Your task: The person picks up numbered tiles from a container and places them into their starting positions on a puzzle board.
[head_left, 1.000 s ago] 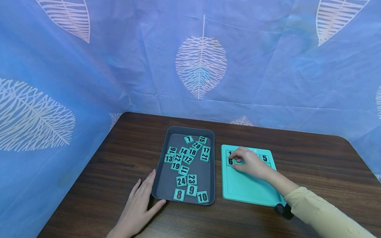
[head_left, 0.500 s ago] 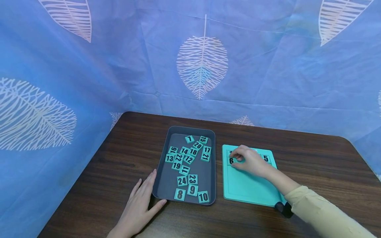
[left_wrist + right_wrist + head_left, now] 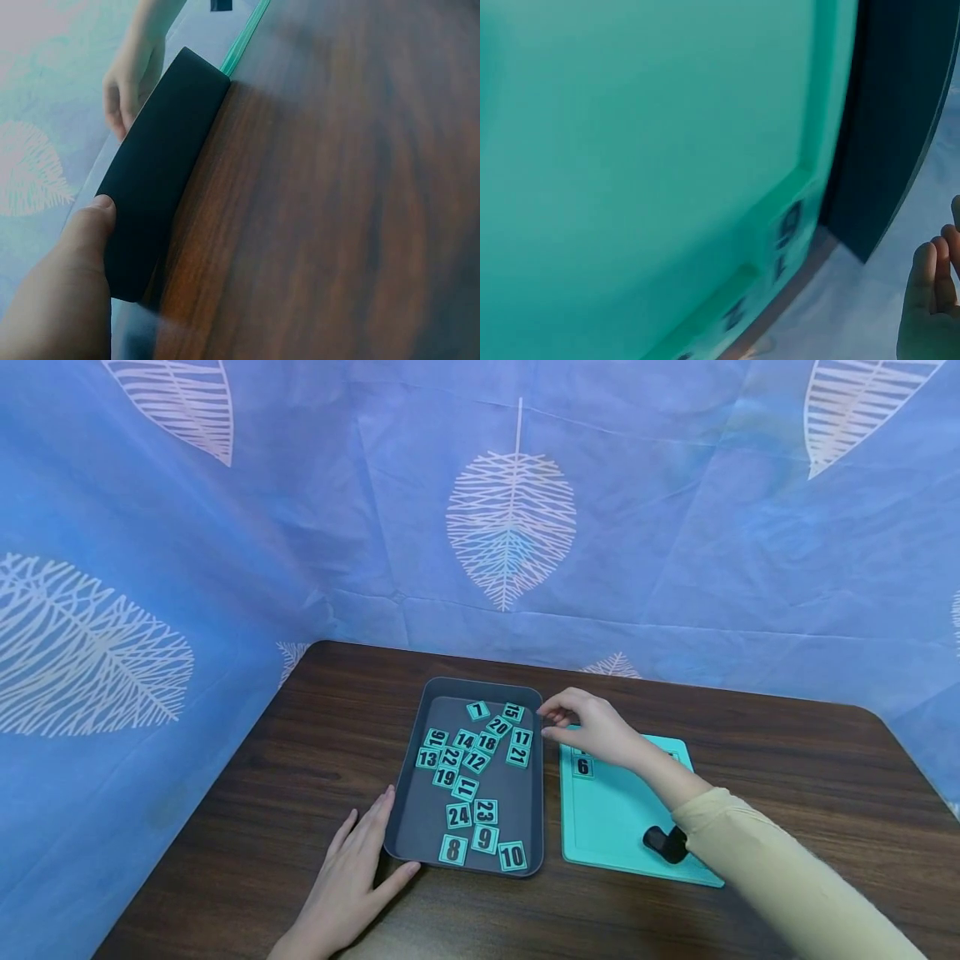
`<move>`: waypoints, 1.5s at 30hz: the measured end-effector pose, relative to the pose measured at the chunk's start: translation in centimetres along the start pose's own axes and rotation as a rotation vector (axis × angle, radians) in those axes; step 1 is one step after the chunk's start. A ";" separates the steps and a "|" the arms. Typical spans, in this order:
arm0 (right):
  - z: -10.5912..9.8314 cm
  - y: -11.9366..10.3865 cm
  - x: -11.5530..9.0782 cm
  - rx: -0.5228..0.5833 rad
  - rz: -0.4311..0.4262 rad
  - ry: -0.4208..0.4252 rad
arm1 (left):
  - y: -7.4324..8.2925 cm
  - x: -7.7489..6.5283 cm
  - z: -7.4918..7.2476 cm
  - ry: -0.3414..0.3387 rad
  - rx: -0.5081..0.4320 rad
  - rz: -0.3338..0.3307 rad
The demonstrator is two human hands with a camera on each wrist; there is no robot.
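My left hand (image 3: 348, 872) lies along the left side of the dark grey tray (image 3: 487, 687), fingers stretched out and thumb at its front corner. In the left wrist view the thumb (image 3: 88, 229) touches the tray's outer wall. Inside the tray lie several loose square number tiles, among them the 7 tile (image 3: 477, 710), 15 tile (image 3: 513, 712) and 10 tile (image 3: 513, 857). My right hand (image 3: 588, 722), loosely bent and holding nothing, hovers with fingertips by the tray's right rim. Beneath its forearm is the turquoise board (image 3: 615, 827), with the 6 tile (image 3: 582, 767) set in it; the top row is mostly hidden.
The brown wooden table (image 3: 300, 752) carries both tray and board, which stand side by side with a narrow gap. A blue leaf-patterned cloth (image 3: 637, 527) hangs behind the table's back edge. A black device (image 3: 666, 843) sits at my right wrist, over the board.
My right hand has left the 6 tile on the board and moved left and back to the tray's right rim. My left hand stays in place, and the tiles in the tray have not moved.
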State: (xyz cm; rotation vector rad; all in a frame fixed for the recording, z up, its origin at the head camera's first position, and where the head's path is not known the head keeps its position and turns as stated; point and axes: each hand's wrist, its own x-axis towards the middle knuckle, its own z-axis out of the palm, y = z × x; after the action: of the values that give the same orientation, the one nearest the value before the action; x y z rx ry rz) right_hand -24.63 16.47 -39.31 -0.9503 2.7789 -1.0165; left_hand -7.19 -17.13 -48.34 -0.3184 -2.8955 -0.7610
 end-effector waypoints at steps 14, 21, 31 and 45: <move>2.6 -1.4 6.1 0.059 -0.042 -0.077 | -0.3 0.0 0.0 0.023 0.009 0.015; 3.8 -1.6 8.0 0.028 -0.062 -0.092 | -0.3 0.0 -0.1 0.025 0.003 0.022; 5.9 -1.7 9.2 -0.086 -0.004 -0.188 | -0.3 0.0 -0.1 0.010 0.001 0.010; 6.8 -1.0 9.8 -0.120 0.007 -0.214 | -0.5 0.0 0.0 0.015 0.005 0.024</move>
State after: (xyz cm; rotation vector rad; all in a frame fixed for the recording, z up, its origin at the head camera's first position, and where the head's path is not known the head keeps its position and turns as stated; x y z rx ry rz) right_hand -30.48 6.53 -42.38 -0.9970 2.6862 -0.7071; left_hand -7.30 -17.59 -48.55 -0.3444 -2.8739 -0.7488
